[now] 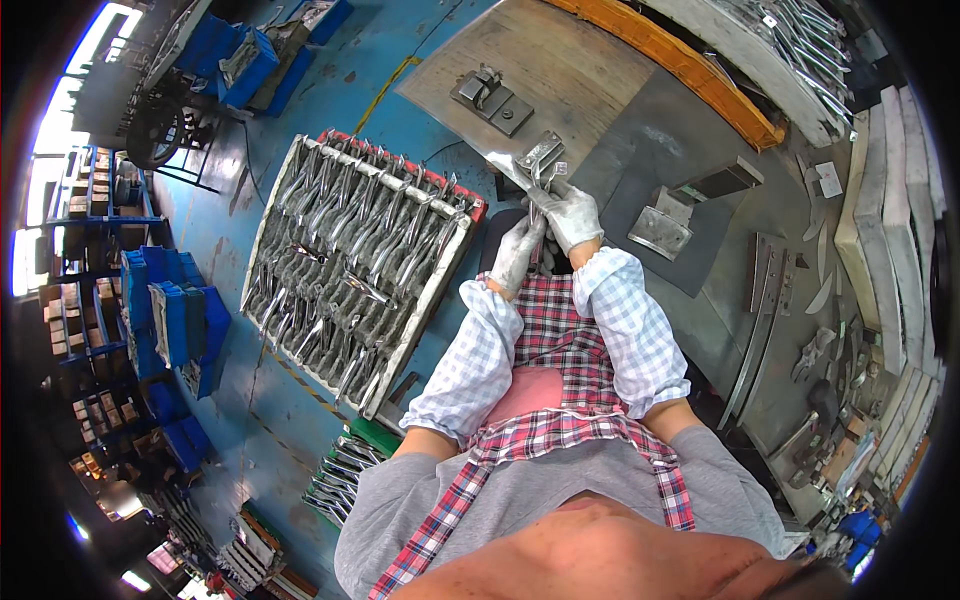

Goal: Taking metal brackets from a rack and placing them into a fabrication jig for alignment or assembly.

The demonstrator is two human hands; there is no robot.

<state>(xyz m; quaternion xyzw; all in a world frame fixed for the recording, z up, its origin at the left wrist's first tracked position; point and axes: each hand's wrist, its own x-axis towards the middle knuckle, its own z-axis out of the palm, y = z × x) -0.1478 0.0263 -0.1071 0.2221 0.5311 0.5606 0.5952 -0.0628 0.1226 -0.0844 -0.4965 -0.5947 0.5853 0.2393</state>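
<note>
The worker has one slim, shiny metal piece (537,214) up in front of the apron, beside the near edge of the wood-and-grey bench (560,52). The white-gloved left hand (514,256) has a narrow grip low on it; the white-gloved right hand (572,218) is wrapped around it higher up. Its upper end sits close to a small bright metal block (541,151); from here I can't tell whether they touch.

I'd call this one piece partway through, as it is in hand and not laid down. To the left, the wide white-rimmed tray (426,308) is crowded with rows of similar shiny pieces, though I couldn't say which are finished and which are waiting. More lie in a green-edged tray (375,436) nearer the worker's elbow.

A dark steel fixture (492,101) stands farther back on the bench, and a grey metal bracket (662,230) to the right. Neither seems to block the hands; the packed tray probably leaves little room on the left.
</note>
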